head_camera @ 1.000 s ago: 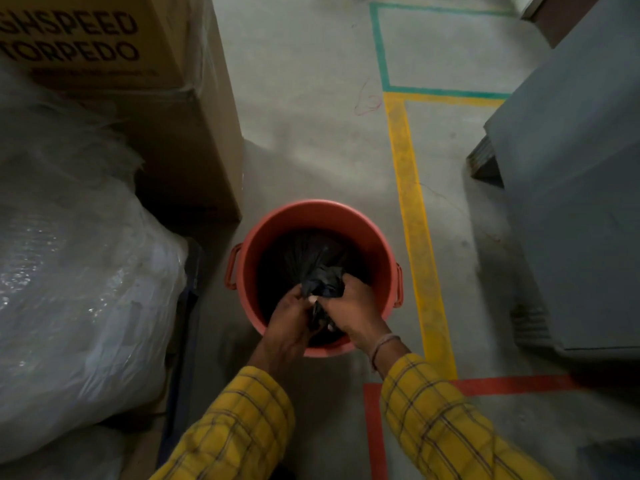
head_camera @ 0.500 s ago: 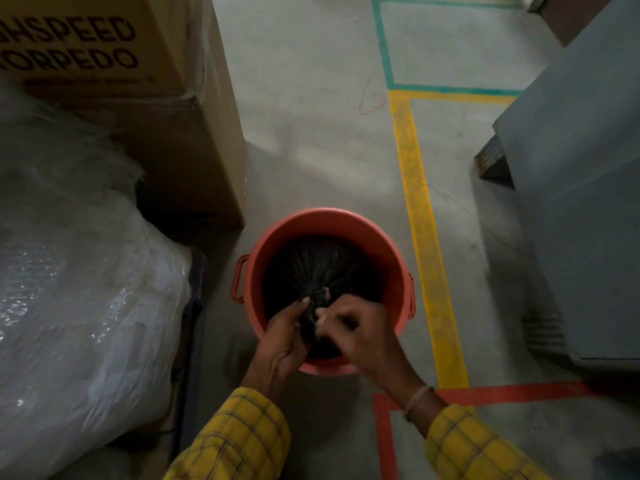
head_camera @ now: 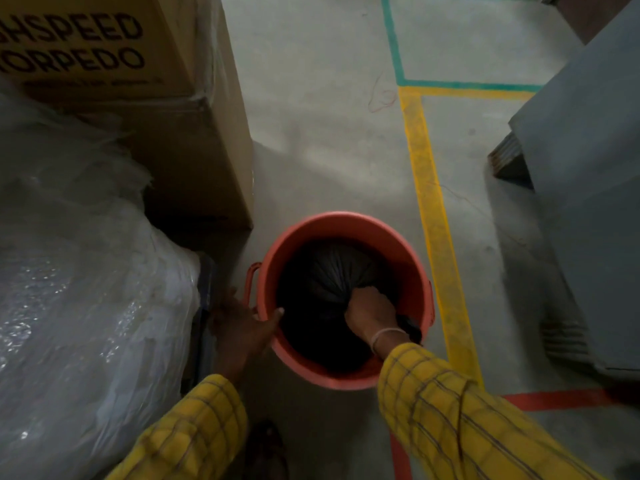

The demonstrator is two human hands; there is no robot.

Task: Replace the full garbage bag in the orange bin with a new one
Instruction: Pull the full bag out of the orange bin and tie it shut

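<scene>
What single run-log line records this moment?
left hand: braces orange bin rim | right hand: grips black bag neck | bag: inside bin

Box lettering (head_camera: 72, 46) cropped, perhaps "HIGHSPEED".

The orange bin (head_camera: 346, 233) looks like smooth matt plastic. Its black garbage bag (head_camera: 332, 271) is thin, creased film. The floor (head_camera: 311, 133) is dull concrete.
</scene>
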